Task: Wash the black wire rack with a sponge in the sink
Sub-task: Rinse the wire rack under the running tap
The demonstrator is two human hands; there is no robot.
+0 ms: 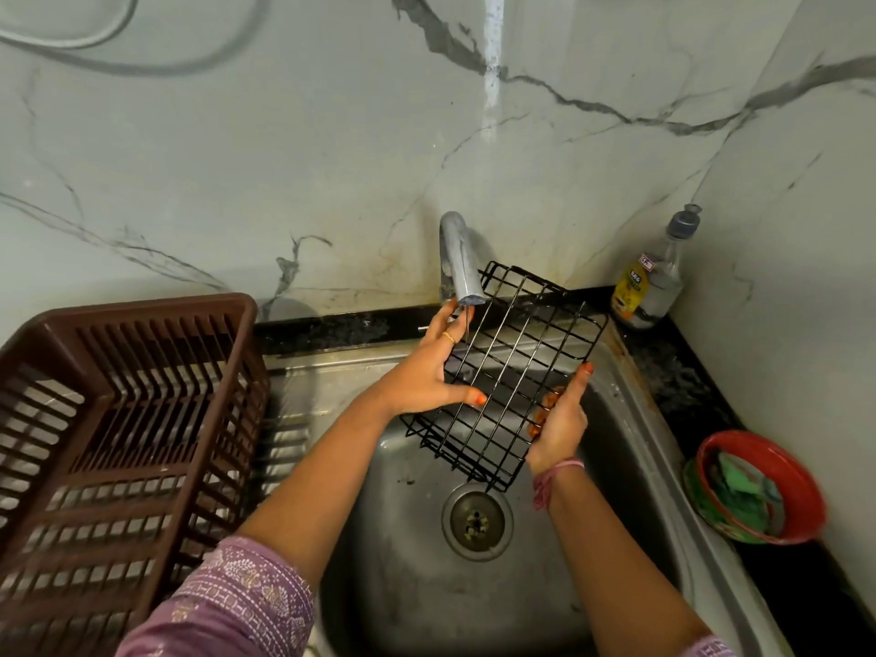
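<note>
I hold the black wire rack [509, 372] over the steel sink [630, 386], tilted, its far end up under the spout of the tap [459, 263] and its near end low above the drain [476, 520]. A thin stream of water falls from the spout beside my left hand [429, 372]. That hand grips the left edge of the rack, thumb curled over the top wires and my fingers [443, 324] reaching along the side; there is a ring on one of them. My right hand [559, 422] grips the right edge, thumb up along the frame and the other fingers curled under and through the wires. A pink thread is tied round my right wrist.

To the left of the sink stands a brown plastic dish basket [118, 419]. On the dark desk [673, 372] in the far right corner stands a clear bottle [656, 282] with a yellow label, against the marble wall [237, 158]. Nearer on the right, a red bowl [801, 486] holds a green sponge [732, 476], well apart from the rack.
</note>
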